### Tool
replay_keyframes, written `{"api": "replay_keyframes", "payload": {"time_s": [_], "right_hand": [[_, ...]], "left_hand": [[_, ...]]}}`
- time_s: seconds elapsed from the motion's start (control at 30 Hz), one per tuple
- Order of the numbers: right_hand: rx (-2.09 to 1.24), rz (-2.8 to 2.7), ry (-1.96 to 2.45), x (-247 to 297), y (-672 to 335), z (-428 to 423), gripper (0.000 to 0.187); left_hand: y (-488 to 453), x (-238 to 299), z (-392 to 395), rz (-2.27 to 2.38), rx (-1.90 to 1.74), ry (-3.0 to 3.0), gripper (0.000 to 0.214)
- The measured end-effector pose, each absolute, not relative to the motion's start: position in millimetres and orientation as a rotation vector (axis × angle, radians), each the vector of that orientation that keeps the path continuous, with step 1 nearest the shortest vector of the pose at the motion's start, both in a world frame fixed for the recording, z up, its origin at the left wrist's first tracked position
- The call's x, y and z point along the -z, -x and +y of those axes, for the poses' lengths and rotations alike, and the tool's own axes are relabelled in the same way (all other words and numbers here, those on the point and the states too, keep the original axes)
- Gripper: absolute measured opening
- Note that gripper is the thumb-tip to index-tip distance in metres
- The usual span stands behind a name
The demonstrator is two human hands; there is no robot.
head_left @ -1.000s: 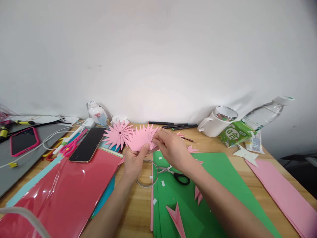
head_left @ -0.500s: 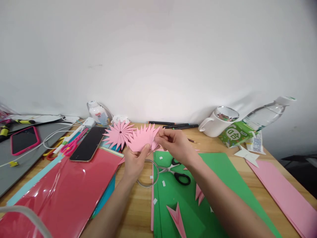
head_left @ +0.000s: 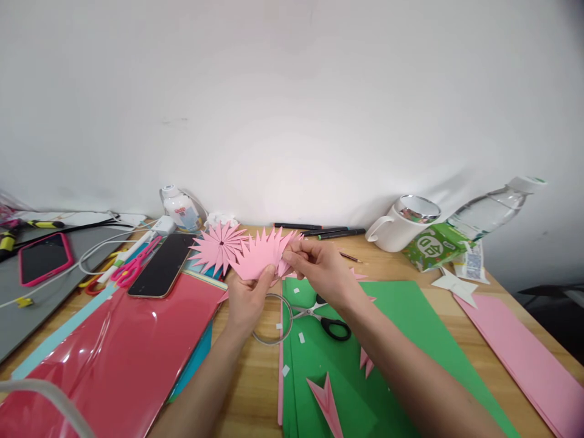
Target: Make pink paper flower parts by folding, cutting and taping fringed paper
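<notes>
My left hand [head_left: 247, 298] pinches the lower edge of a folded pink paper cut-out [head_left: 261, 255] with spiky points, held above the wooden table. My right hand [head_left: 322, 269] grips the cut-out's right end between thumb and fingers. A finished pink spiky paper flower [head_left: 219, 246] lies just behind and left of it. Black-handled scissors [head_left: 323, 317] rest on a green paper sheet [head_left: 401, 328] below my right hand. A thin wire ring [head_left: 269, 340] lies under my left wrist.
A red glossy sheet [head_left: 123, 353] covers the left front. A black phone [head_left: 163, 267], pink scissors [head_left: 132, 267], a pink-cased phone [head_left: 43, 258] and cables lie at left. A white mug [head_left: 401, 230], water bottle [head_left: 488, 210], green packet [head_left: 433, 246], pens [head_left: 328, 231] and pink paper strips [head_left: 524, 359] are at right.
My right hand's fingers shifted slightly along the cut-out's right end. Both hands and the paper stay in nearly the same place.
</notes>
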State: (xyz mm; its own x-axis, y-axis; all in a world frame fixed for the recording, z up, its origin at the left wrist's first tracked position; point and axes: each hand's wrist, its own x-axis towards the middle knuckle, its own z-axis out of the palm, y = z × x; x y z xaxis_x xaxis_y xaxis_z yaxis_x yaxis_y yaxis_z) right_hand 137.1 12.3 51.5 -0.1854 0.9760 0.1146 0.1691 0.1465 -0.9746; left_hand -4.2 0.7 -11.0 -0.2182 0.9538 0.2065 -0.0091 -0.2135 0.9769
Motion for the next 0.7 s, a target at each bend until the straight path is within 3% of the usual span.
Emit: {"api": "replay_keyframes", "payload": {"time_s": [0.17,0.4,0.7], "right_hand": [[-1.1,-1.531,1.158,-50,-136,13,0.03],[-1.04,-1.487,1.176,-47,-129,7,0.007],[-0.993,-1.549,1.165,-45,-129,7,0.006]], "left_hand": [[5,13,1,1.191,-1.542,-1.212,0.033],[3,16,3,1.041,-1.508,-1.102,0.035],[1,12,4,0.996,-1.545,-1.005,0.033]]}}
